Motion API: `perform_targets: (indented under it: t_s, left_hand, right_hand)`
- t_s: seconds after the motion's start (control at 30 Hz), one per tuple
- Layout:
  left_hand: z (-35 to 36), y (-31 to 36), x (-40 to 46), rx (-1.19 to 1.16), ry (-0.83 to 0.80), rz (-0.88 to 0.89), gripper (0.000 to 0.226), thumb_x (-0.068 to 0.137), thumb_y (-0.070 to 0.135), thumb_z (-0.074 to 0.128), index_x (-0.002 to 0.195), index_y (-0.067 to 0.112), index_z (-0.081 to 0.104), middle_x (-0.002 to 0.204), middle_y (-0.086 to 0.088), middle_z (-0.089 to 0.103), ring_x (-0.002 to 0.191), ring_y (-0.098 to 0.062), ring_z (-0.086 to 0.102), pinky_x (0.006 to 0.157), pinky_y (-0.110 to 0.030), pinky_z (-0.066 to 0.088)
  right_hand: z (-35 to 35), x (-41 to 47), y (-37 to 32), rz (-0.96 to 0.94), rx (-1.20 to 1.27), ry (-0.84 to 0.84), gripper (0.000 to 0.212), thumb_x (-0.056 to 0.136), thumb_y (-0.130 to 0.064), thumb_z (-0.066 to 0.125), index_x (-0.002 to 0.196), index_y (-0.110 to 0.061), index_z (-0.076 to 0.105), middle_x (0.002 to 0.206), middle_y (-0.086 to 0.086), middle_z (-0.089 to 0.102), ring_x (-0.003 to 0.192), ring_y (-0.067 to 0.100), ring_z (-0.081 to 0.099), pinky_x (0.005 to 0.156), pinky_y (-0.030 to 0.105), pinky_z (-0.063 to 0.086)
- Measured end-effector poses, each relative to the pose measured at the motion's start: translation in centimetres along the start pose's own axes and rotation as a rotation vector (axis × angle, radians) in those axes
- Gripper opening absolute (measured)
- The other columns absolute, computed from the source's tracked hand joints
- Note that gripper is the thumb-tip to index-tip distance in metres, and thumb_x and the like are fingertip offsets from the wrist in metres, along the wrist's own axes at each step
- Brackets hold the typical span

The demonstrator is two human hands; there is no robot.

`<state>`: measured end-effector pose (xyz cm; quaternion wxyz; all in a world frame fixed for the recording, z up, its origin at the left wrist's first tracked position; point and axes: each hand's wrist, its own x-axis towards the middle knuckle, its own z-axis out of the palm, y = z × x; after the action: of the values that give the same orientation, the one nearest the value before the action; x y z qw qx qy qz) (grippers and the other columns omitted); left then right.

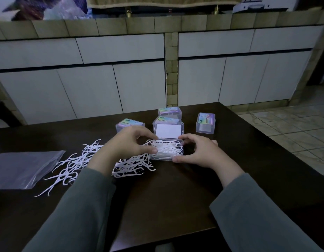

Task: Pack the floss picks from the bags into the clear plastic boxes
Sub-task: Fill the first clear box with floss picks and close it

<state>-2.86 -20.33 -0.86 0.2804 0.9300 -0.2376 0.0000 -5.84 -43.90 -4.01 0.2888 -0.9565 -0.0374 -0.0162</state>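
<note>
Dark table (175,197): four closed boxes (205,122), colourful labels unreadable; open box (166,150).

A dark, smooth table top (175,188) with a dull sheen is seen, seemingly of wood. The boxes (205,123) are made of clear glossy plastic, with iridescent printed labels on their lids. The floss picks (72,164) are of white matt plastic. A thin, translucent plastic bag (21,170) is shown slightly creased. The sleeves (79,215) are of soft matt grey-green cloth
</note>
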Motion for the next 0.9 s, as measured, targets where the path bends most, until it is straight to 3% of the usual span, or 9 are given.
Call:
perform_targets:
  t_s: [0.13,0.3,0.4,0.5,0.6,0.73,0.83,0.9]
  left_hand:
    - [0.6,0.1,0.2,0.031,0.013,0.005,0.020,0.080,0.032,0.075,0.099,0.034,0.072,0.106,0.015,0.065,0.096,-0.002,0.056,0.085,-0.024,0.048]
    - [1.2,0.7,0.6,-0.024,0.056,0.036,0.011,0.083,0.025,0.073,0.092,0.030,0.074,0.098,0.015,0.067,0.096,-0.003,0.060,0.090,-0.033,0.051]
    - [0.6,-0.1,0.5,0.015,0.145,-0.072,0.015,0.091,0.029,0.063,0.104,0.034,0.070,0.101,0.015,0.061,0.096,-0.007,0.055,0.082,-0.027,0.047]
    - [0.6,-0.9,0.4,0.080,0.099,-0.132,0.024,0.092,0.032,0.062,0.115,0.032,0.068,0.105,0.009,0.063,0.099,-0.011,0.056,0.082,-0.026,0.046]
    - [1.2,-0.5,0.5,0.053,0.086,-0.085,0.019,0.090,0.029,0.065,0.107,0.029,0.072,0.098,0.011,0.068,0.089,-0.002,0.057,0.079,-0.022,0.048]
    - [1.6,0.2,0.8,0.099,0.142,-0.066,0.018,0.091,0.030,0.064,0.106,0.026,0.073,0.102,0.009,0.070,0.087,-0.004,0.058,0.078,-0.023,0.049]
    - [2.1,1.9,1.1,0.146,0.274,0.046,0.018,0.093,0.028,0.061,0.106,0.024,0.072,0.107,0.010,0.063,0.090,-0.005,0.055,0.076,-0.023,0.045]
    - [3.1,3.7,1.5,0.208,0.255,0.135,0.019,0.092,0.032,0.062,0.107,0.028,0.072,0.109,0.011,0.060,0.092,-0.006,0.053,0.076,-0.024,0.045]
  right_hand:
    - [0.0,0.0,-0.1,0.005,0.011,-0.003,0.080,0.068,-0.067,0.072,0.137,-0.040,0.041,0.135,-0.015,0.053,0.127,0.013,0.044,0.114,0.049,0.018]
    - [0.0,0.0,0.1,0.006,0.003,0.001,0.080,0.068,-0.068,0.072,0.137,-0.042,0.041,0.138,-0.014,0.051,0.130,0.014,0.041,0.114,0.048,0.019]
    - [0.0,0.0,0.0,0.010,-0.006,0.005,0.080,0.068,-0.067,0.072,0.137,-0.042,0.041,0.138,-0.014,0.051,0.130,0.014,0.041,0.114,0.049,0.019]
    - [0.1,0.0,0.0,0.009,-0.012,0.007,0.080,0.068,-0.068,0.072,0.137,-0.041,0.041,0.139,-0.013,0.050,0.130,0.015,0.041,0.114,0.049,0.018]
    - [0.1,0.1,0.1,0.008,-0.011,-0.004,0.080,0.067,-0.069,0.071,0.137,-0.043,0.040,0.140,-0.012,0.049,0.129,0.016,0.043,0.113,0.049,0.021]
    - [0.1,0.2,0.2,0.001,-0.009,-0.010,0.080,0.067,-0.070,0.071,0.136,-0.044,0.041,0.140,-0.012,0.049,0.127,0.016,0.044,0.112,0.049,0.023]
    - [0.0,0.1,0.4,-0.005,0.001,-0.025,0.079,0.067,-0.069,0.071,0.136,-0.044,0.041,0.139,-0.013,0.049,0.126,0.015,0.044,0.112,0.049,0.023]
    - [-0.1,0.1,0.4,-0.020,0.018,-0.036,0.078,0.068,-0.068,0.071,0.136,-0.043,0.041,0.139,-0.013,0.050,0.127,0.015,0.043,0.112,0.048,0.023]
